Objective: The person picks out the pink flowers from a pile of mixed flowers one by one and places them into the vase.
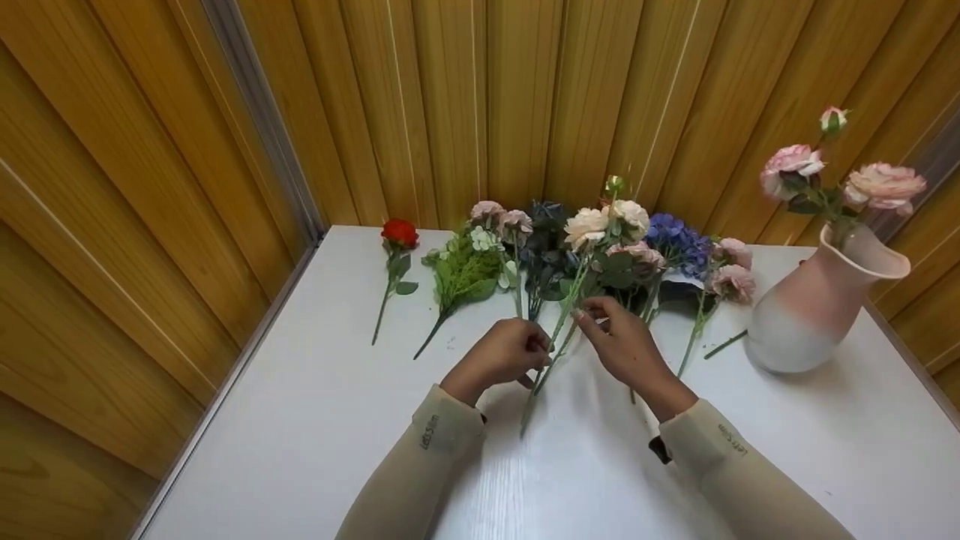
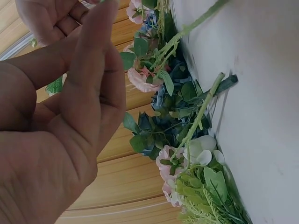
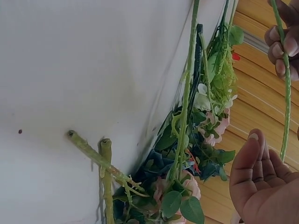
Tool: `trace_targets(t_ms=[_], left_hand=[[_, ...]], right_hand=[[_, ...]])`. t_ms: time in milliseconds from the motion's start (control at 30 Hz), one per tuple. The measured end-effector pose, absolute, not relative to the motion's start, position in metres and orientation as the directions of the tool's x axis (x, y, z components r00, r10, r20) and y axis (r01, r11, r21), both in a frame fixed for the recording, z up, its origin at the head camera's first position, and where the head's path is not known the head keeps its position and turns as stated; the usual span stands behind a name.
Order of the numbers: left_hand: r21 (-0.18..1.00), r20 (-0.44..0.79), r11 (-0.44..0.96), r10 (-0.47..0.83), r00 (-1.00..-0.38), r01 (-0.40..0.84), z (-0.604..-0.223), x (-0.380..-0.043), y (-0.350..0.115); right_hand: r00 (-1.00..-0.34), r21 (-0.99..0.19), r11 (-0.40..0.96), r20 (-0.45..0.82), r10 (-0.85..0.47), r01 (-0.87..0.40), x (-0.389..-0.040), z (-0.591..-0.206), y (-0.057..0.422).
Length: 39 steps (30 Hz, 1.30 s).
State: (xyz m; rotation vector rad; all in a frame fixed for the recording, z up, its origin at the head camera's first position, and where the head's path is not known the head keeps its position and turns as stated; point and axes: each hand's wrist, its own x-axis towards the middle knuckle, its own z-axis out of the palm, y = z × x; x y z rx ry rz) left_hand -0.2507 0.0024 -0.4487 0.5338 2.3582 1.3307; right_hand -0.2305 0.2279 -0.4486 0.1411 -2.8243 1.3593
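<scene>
A stem of cream-peach roses (image 1: pixel 586 227) with a small green bud is held up over the table in front of me. My left hand (image 1: pixel 510 351) pinches its green stem (image 3: pixel 287 98) low down, between thumb and fingertips. Higher up the same stem, below the blooms, my right hand (image 1: pixel 619 341) has its thumb and fingers at the stem. In the right wrist view, the right fingers (image 3: pixel 257 163) partly hide the stem. Behind the hands lie pink roses (image 1: pixel 637 255), dark blue flowers (image 1: pixel 546 259) and a blue hydrangea (image 1: pixel 677 241).
On the right stands a pink-and-white vase (image 1: pixel 806 319) holding pink roses (image 1: pixel 885 186). A red rose (image 1: pixel 400 234) and green foliage (image 1: pixel 469 274) lie to the left on the white table (image 1: pixel 300 420). More pink flowers (image 1: pixel 731 281) lie near the vase. Wooden panels (image 1: pixel 517 97) rise behind.
</scene>
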Motion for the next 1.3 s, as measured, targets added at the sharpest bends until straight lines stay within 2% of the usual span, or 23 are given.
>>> trace_targets(t_ms=[200, 467, 767, 1033, 1300], left_hand=[[0.863, -0.124, 0.477, 0.517, -0.847, 0.166, -0.447, -0.247, 0.006], [0.827, -0.092, 0.51, 0.537, -0.838, 0.236, -0.447, -0.244, 0.01], [0.854, -0.108, 0.482, 0.538, -0.836, 0.199, -0.446, -0.241, 0.012], [0.851, -0.115, 0.485, 0.545, -0.83, 0.2, -0.446, -0.239, 0.017], [0.858, -0.114, 0.478, 0.538, -0.835, 0.191, -0.447, -0.238, 0.018]], right_hand=[[-0.997, -0.839, 0.544, -0.019, -0.071, -0.023, -0.233, -0.442, 0.232], [-0.998, -0.908, 0.418, -0.009, -0.056, -0.015, -0.236, -0.434, 0.235], [-0.998, -0.954, 0.298, -0.054, -0.029, 0.043, -0.238, -0.426, 0.237], [-0.999, -0.956, 0.289, -0.047, -0.006, 0.044, -0.238, -0.423, 0.24], [-0.998, -0.975, 0.211, -0.06, 0.026, 0.064, -0.24, -0.421, 0.237]])
